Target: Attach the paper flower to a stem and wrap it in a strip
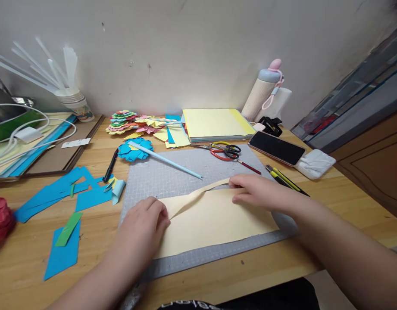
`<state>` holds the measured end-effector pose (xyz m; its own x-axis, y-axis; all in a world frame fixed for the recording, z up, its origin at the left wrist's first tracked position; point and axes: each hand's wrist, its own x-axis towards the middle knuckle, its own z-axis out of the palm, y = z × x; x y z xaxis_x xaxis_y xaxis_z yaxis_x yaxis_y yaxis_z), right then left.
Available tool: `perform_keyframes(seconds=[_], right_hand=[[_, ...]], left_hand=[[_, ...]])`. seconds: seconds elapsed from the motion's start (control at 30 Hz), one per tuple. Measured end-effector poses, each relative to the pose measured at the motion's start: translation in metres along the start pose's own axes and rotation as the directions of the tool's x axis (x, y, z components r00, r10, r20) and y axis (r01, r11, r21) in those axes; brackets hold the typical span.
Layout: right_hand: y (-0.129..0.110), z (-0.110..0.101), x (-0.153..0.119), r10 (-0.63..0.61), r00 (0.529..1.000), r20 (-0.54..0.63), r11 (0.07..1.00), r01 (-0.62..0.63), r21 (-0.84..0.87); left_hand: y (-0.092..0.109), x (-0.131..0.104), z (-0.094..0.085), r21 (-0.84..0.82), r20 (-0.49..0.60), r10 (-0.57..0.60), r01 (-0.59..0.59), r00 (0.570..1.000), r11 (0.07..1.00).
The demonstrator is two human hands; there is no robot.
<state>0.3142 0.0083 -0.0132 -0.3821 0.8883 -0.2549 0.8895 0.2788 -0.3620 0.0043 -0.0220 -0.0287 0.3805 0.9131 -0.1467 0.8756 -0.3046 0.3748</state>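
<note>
A pale yellow paper sheet (214,219) lies on the grey cutting mat (179,262), its far edge folded up in a narrow strip. My left hand (148,224) is closed on the sheet's left end, thumb and fingers pinching the fold. At the strip's right end, my right hand (250,189) pinches the paper between thumb and fingers. Beyond the sheet, a light blue paper stick (175,163) rests with one end on a blue paper flower (130,150). Scissors (230,151) lie at the mat's far edge.
Blue paper pieces (64,254) and a black pen (110,165) lie to the left. A paper stack (217,122), layered paper flowers (123,120) and a bottle (259,92) stand near the wall. At right are a phone (277,148), white case (316,163) and cutters (285,178).
</note>
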Motion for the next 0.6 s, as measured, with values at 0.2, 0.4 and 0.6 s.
perform_keyframes(seconds=[0.2,0.4,0.6], right_hand=[[-0.001,0.005,-0.027,-0.029,0.996,-0.082,0.976,0.046,0.212],[0.017,0.006,-0.037,0.059,0.995,-0.081,0.882,-0.014,0.471],[0.037,-0.003,-0.026,0.393,0.905,-0.163,0.527,-0.077,0.846]], left_hand=[[0.001,-0.002,0.003,-0.004,-0.015,0.041,-0.041,0.999,0.999],[0.007,-0.008,-0.004,-0.217,0.016,0.143,-0.136,0.99,0.967],[0.014,-0.027,-0.008,-0.448,-0.039,0.402,-0.375,0.915,0.811]])
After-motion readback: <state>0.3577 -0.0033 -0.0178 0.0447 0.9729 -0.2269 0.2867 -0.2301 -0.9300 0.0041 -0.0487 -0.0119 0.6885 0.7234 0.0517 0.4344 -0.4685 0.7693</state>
